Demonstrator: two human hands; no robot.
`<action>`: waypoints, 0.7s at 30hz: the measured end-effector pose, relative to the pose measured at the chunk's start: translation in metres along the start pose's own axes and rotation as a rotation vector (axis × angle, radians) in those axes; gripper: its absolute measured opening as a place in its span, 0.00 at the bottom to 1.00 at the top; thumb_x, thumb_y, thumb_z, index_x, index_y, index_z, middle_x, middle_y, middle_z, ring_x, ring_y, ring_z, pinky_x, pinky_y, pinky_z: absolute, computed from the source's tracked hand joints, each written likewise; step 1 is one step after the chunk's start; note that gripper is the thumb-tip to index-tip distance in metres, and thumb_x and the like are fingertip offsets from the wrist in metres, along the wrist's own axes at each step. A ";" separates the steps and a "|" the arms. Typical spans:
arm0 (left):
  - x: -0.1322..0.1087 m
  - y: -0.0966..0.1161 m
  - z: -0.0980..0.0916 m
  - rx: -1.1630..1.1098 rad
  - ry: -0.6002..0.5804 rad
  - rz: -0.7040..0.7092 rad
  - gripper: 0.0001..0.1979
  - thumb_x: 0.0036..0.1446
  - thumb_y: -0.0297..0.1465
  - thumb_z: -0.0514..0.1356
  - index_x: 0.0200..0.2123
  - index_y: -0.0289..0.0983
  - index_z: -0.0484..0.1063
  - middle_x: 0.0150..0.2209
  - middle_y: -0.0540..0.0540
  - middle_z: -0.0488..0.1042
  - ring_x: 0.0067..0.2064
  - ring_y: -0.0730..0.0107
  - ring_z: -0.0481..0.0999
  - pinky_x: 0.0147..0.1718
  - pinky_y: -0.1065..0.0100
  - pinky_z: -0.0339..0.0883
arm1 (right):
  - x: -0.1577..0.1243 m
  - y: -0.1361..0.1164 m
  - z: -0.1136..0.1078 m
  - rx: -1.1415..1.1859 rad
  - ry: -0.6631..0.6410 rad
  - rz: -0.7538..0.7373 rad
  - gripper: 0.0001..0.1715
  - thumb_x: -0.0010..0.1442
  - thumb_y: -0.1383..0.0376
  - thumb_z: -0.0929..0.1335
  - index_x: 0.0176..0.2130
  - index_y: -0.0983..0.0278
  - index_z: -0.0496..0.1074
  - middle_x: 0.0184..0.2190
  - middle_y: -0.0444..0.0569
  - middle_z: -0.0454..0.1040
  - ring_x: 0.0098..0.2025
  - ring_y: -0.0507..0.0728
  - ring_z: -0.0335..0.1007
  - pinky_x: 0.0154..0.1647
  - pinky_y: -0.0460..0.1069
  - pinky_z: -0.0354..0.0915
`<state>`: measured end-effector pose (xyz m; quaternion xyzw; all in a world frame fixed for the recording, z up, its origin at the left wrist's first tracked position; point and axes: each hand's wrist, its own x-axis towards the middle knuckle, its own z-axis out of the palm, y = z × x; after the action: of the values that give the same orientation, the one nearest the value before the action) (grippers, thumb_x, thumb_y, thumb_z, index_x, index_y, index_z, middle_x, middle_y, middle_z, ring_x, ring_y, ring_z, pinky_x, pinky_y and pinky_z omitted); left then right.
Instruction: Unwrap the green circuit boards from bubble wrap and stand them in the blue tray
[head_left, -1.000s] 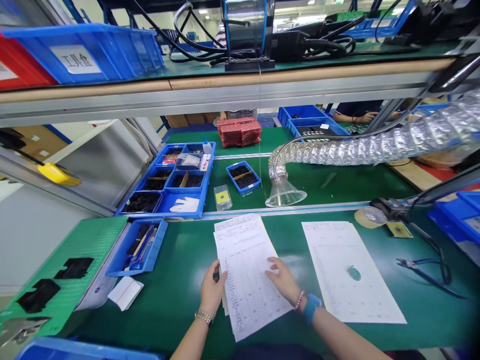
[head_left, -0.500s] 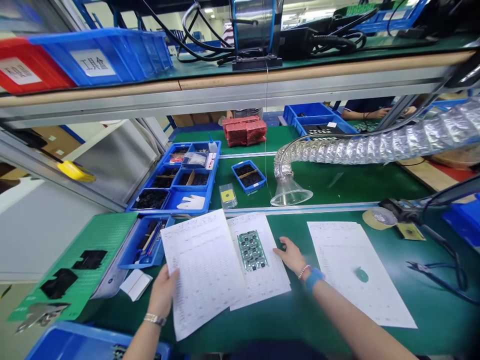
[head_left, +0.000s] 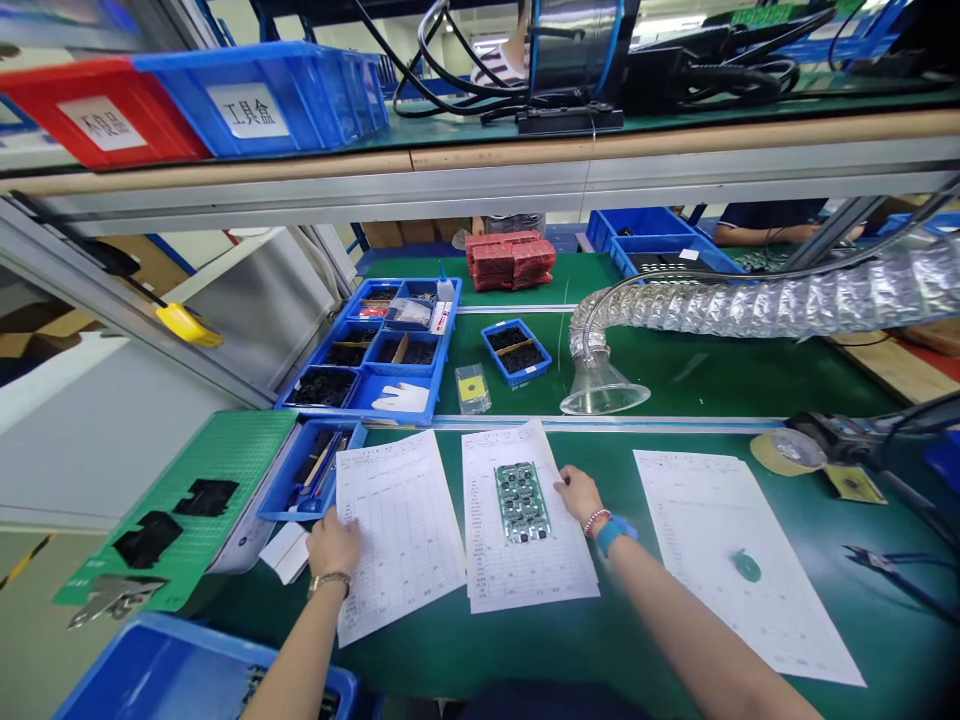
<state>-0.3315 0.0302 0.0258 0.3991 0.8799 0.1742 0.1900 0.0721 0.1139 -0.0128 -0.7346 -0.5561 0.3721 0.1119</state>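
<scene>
Table: a long dark green table [head_left: 420,665] fills the lower half of the view, and behind it stands a further green work surface.

Shelf: over them runs a shelf with a pale wooden edge [head_left: 450,158], carrying a red plastic tote [head_left: 97,125] and a blue plastic tote [head_left: 262,100], both with white labels.

Duct: a silver ribbed metal duct [head_left: 750,310] crosses from the right and ends in a clear funnel hood [head_left: 604,390].

Trays: a blue divided plastic tray [head_left: 367,350] holds black foam pieces and small packets, and a small blue tray [head_left: 516,352] stands beside it.

Papers: three white printed sheets lie on the table: a left sheet [head_left: 397,530], a middle sheet [head_left: 517,575] and a right sheet [head_left: 735,540].

Board: a green rectangular circuit board [head_left: 523,503] with black chips lies flat on the upper part of the middle sheet.

Left hand: the left hand [head_left: 332,545] is on the lower left edge of the left sheet, and its fingers [head_left: 326,530] are bent a little over the paper.

Right hand: the right hand [head_left: 581,497] rests on the middle sheet with fingers [head_left: 562,483] loosely spread, just beside the board.

Hidden: the small print on the sheets is too small to read, and it cannot be told if the left fingers pinch the paper or only lie on it.
</scene>
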 end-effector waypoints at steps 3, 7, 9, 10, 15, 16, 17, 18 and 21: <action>-0.036 0.042 0.023 -0.130 -0.041 0.171 0.24 0.52 0.30 0.53 0.53 0.29 0.61 0.55 0.32 0.59 0.60 0.49 0.52 0.58 0.52 0.43 | 0.002 0.017 -0.013 0.080 0.007 0.001 0.12 0.60 0.60 0.64 0.36 0.68 0.69 0.33 0.46 0.71 0.35 0.52 0.68 0.39 0.52 0.66; -0.084 0.102 0.072 -0.345 -0.244 0.285 0.21 0.51 0.30 0.56 0.49 0.34 0.67 0.52 0.38 0.65 0.57 0.58 0.60 0.56 0.60 0.51 | 0.002 0.041 -0.024 0.191 -0.001 0.019 0.13 0.61 0.60 0.63 0.36 0.68 0.69 0.31 0.46 0.72 0.32 0.51 0.69 0.36 0.50 0.66; -0.094 0.122 0.091 -0.412 -0.376 0.239 0.18 0.49 0.29 0.58 0.46 0.34 0.69 0.49 0.38 0.69 0.52 0.58 0.67 0.52 0.60 0.58 | 0.000 0.050 -0.027 0.231 -0.002 0.022 0.13 0.60 0.60 0.64 0.36 0.68 0.69 0.31 0.45 0.71 0.31 0.51 0.68 0.34 0.49 0.66; -0.096 0.129 0.098 -0.434 -0.436 0.200 0.17 0.49 0.29 0.58 0.45 0.34 0.70 0.48 0.38 0.71 0.49 0.58 0.69 0.49 0.60 0.61 | 0.000 0.055 -0.028 0.247 0.001 0.024 0.13 0.60 0.60 0.64 0.36 0.68 0.69 0.31 0.45 0.71 0.31 0.50 0.68 0.34 0.49 0.66; -0.098 0.148 0.118 -0.499 -0.585 0.017 0.21 0.53 0.29 0.58 0.51 0.31 0.63 0.53 0.35 0.66 0.49 0.61 0.69 0.48 0.58 0.62 | -0.002 0.076 -0.035 0.334 0.011 0.059 0.12 0.61 0.61 0.63 0.36 0.69 0.68 0.27 0.43 0.69 0.26 0.48 0.65 0.28 0.46 0.64; -0.099 0.151 0.122 -0.508 -0.599 -0.009 0.22 0.54 0.29 0.57 0.52 0.31 0.62 0.54 0.35 0.64 0.49 0.61 0.69 0.48 0.58 0.62 | -0.003 0.079 -0.036 0.350 0.006 0.069 0.12 0.61 0.61 0.63 0.36 0.69 0.68 0.27 0.43 0.69 0.25 0.48 0.65 0.27 0.46 0.64; -0.101 0.154 0.126 -0.516 -0.614 -0.032 0.21 0.55 0.30 0.57 0.53 0.32 0.61 0.54 0.36 0.64 0.49 0.62 0.69 0.47 0.58 0.63 | -0.003 0.082 -0.037 0.363 0.001 0.077 0.13 0.61 0.61 0.63 0.36 0.69 0.68 0.26 0.43 0.68 0.25 0.48 0.64 0.26 0.45 0.64; -0.104 0.157 0.130 -0.522 -0.631 -0.049 0.21 0.56 0.31 0.56 0.52 0.32 0.61 0.53 0.37 0.65 0.48 0.62 0.70 0.45 0.58 0.64 | -0.003 0.083 -0.038 0.372 -0.004 0.085 0.13 0.61 0.60 0.63 0.36 0.69 0.68 0.26 0.43 0.68 0.24 0.48 0.64 0.26 0.45 0.64; -0.113 0.166 0.140 -0.534 -0.683 -0.058 0.17 0.57 0.33 0.56 0.48 0.32 0.64 0.45 0.40 0.71 0.41 0.66 0.73 0.41 0.59 0.67 | -0.004 0.084 -0.039 0.382 -0.006 0.095 0.13 0.61 0.60 0.63 0.34 0.69 0.68 0.25 0.42 0.68 0.24 0.48 0.63 0.25 0.45 0.63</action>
<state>-0.0909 0.0679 0.0025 0.3458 0.7015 0.2481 0.5717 0.1596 0.0902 -0.0325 -0.7244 -0.4404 0.4780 0.2296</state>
